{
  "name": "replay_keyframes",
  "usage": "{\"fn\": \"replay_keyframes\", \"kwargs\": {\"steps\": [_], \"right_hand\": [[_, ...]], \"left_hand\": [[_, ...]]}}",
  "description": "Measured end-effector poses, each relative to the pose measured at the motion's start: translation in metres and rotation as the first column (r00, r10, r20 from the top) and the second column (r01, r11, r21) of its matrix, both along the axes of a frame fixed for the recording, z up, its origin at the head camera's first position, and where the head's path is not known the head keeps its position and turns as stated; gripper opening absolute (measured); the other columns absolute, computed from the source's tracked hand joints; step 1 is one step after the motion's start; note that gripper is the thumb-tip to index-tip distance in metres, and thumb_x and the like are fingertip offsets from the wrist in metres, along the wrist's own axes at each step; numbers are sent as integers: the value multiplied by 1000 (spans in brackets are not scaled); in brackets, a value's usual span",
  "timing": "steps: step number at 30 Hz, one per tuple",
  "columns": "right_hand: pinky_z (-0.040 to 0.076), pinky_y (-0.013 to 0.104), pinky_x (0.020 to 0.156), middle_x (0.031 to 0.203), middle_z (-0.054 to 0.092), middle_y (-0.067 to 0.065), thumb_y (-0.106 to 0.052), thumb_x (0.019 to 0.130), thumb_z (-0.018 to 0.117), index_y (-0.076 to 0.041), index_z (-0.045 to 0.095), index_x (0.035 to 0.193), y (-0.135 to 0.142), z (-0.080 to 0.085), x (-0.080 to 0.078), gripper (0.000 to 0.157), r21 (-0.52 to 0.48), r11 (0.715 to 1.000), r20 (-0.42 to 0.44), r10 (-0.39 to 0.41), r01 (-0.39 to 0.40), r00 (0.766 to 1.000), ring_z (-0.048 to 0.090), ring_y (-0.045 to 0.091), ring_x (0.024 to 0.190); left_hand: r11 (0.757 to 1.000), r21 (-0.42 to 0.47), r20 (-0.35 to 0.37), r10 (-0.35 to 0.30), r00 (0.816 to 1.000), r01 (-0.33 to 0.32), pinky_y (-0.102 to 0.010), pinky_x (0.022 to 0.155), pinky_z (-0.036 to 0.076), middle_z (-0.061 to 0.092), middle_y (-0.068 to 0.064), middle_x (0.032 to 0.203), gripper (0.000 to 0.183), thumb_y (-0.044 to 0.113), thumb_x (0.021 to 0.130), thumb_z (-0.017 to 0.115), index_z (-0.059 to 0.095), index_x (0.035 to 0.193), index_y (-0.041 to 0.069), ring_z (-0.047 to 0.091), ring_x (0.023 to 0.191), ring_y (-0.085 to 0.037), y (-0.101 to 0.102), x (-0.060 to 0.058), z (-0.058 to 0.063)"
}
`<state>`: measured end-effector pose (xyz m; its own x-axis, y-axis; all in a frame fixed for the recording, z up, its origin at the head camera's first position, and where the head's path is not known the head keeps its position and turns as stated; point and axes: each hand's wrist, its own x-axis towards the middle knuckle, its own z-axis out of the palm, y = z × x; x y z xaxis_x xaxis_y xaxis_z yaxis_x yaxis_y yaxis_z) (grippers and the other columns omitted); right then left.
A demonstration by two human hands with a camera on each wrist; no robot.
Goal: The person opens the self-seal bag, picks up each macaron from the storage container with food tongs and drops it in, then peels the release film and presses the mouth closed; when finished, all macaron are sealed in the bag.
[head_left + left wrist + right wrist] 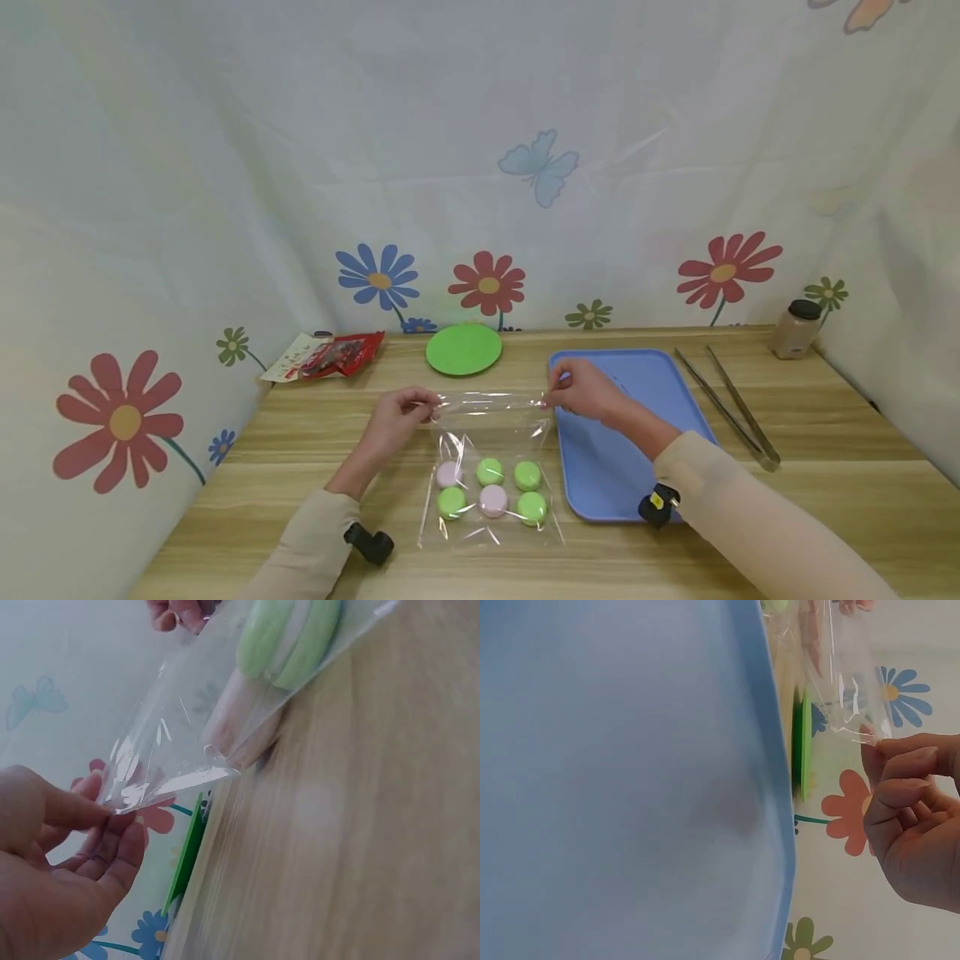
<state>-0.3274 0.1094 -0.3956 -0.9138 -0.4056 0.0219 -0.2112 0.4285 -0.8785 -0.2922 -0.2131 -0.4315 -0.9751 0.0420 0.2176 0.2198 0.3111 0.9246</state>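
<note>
A clear plastic bag (487, 437) lies on the wooden table with green and pink macarons inside, among them a pink macaron (493, 501) and a green macaron (532, 508). My left hand (401, 417) pinches the bag's upper left corner between thumb and fingers. At the upper right corner, my right hand (588, 390) pinches the film the same way. The bag's top edge stretches between both hands, lifted off the table. In the left wrist view, the left hand (71, 847) grips the corner; the right wrist view shows the right hand (919, 810) holding the other.
Right of the bag lies a blue tray (600, 467), partly under my right forearm. Metal tongs (731, 408) rest beyond it, and a black-lidded jar (797, 330) stands at the far right. A green plate (463, 349) and a red snack packet (330, 356) sit at the back.
</note>
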Motion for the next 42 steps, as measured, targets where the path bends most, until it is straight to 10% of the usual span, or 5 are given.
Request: {"fn": "replay_keyframes", "kwargs": {"steps": [8, 25, 38, 42], "right_hand": [[55, 33, 76, 96, 75, 3, -12, 88, 76, -5, 80, 100, 0, 1, 2, 15, 119, 993, -106, 22, -9, 994, 65, 16, 88], [56, 35, 78, 97, 75, 3, -5, 85, 77, -7, 81, 95, -2, 3, -8, 10, 248, 968, -62, -22, 37, 998, 65, 17, 90], [41, 21, 48, 56, 61, -4, -9, 83, 76, -6, 76, 70, -31, -4, -41, 14, 644, 760, -213, 294, -93, 932, 49, 7, 52], [37, 20, 45, 50, 53, -7, -3, 81, 73, -6, 72, 64, -35, -10, -41, 18, 660, 749, -253, 290, -54, 923, 45, 7, 48]], "left_hand": [[1000, -18, 99, -19, 995, 21, -26, 82, 53, 73, -8, 105, 19, 11, 90, 75, 74, 107, 3, 66, 97, -18, -4, -2, 1], [983, -183, 124, 36, 992, -13, -29, 80, 54, 75, -5, 99, 12, 1, 88, 74, 78, 99, 5, 66, 93, -18, -3, -20, 3], [933, -346, 221, -26, 975, 103, -29, 74, 54, 73, -5, 92, 11, -1, 86, 75, 77, 96, 3, 64, 84, -17, -7, -52, -4], [931, -357, 224, 10, 974, 72, -30, 77, 53, 72, -5, 91, 13, -2, 83, 76, 77, 95, 4, 63, 85, -18, -3, -55, -6]]}}
